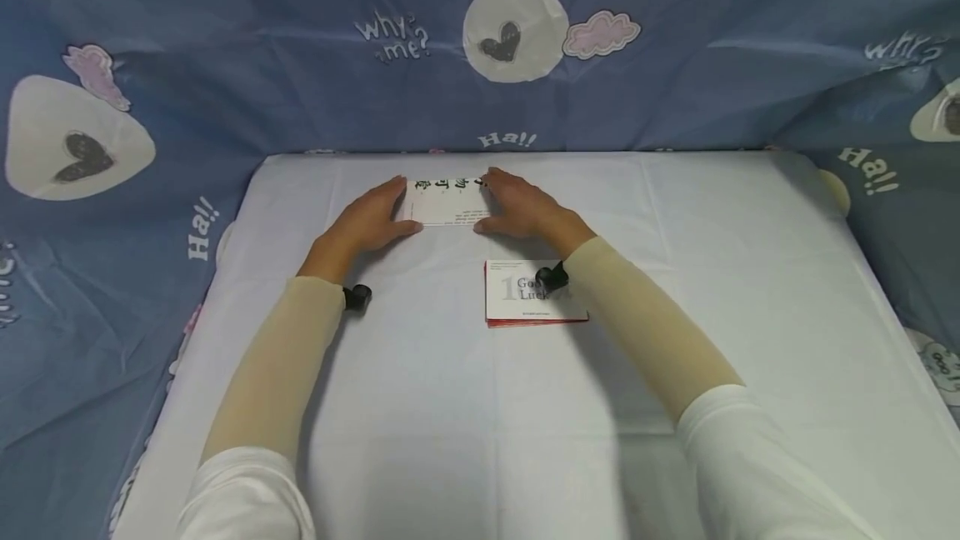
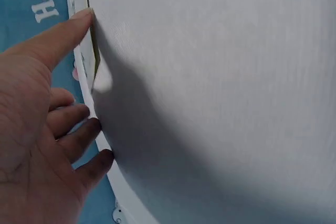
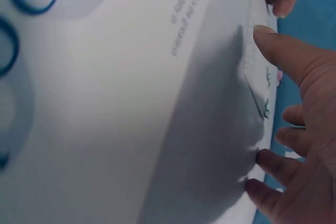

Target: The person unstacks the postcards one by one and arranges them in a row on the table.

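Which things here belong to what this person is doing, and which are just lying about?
Seem part of the job:
White printed card, between the left fingers and right fingers

Seem just lying about:
Good Luck card, away from the fingers, possibly connected
White tablecloth
Blue printed cloth

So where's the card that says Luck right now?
In the head view, the card lies just right of centre atop something red, partly hidden by the right sleeve.

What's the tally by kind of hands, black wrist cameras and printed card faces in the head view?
Hands: 2 (left hand, right hand)
Black wrist cameras: 2 (left camera, right camera)
Printed card faces: 2 (lettered card, Good Luck card)
Total: 6
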Demonstrator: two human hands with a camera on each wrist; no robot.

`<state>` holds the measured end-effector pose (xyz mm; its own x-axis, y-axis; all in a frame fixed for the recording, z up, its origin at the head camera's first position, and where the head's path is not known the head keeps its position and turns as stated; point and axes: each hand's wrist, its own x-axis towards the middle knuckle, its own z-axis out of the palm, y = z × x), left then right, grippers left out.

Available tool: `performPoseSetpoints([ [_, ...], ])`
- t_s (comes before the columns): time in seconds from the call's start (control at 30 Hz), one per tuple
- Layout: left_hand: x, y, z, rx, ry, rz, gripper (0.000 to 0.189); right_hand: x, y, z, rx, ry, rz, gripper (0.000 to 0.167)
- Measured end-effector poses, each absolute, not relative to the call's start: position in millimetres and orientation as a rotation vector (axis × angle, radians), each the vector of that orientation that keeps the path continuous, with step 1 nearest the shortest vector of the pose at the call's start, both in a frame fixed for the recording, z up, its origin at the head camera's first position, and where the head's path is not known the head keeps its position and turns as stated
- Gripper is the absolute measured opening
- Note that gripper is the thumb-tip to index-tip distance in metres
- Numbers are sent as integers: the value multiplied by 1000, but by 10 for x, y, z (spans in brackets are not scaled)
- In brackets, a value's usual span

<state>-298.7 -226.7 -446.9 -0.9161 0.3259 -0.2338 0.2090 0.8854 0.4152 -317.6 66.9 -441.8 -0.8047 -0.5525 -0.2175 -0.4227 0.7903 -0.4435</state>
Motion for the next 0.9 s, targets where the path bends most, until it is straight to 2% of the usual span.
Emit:
performPoseSetpoints([
  [0.13,-2914,-2198,-4420,390,2779,573,98,-3140,758,-4374,-749,2631,-569,97],
  [0.37,-2704,-1964,-4294,548,2811,561,94,-3002,952,-4332,-803,2634,-582,92],
  [0.67,-2298,-1486,-4236,839,2773,539,92,-2631,1234,-4240,-912,2629,-548,86],
  [0.9,-1968,-1276,-4247,965,2761,518,93,-2316,1457,-4248,-914,2619,-563,94],
])
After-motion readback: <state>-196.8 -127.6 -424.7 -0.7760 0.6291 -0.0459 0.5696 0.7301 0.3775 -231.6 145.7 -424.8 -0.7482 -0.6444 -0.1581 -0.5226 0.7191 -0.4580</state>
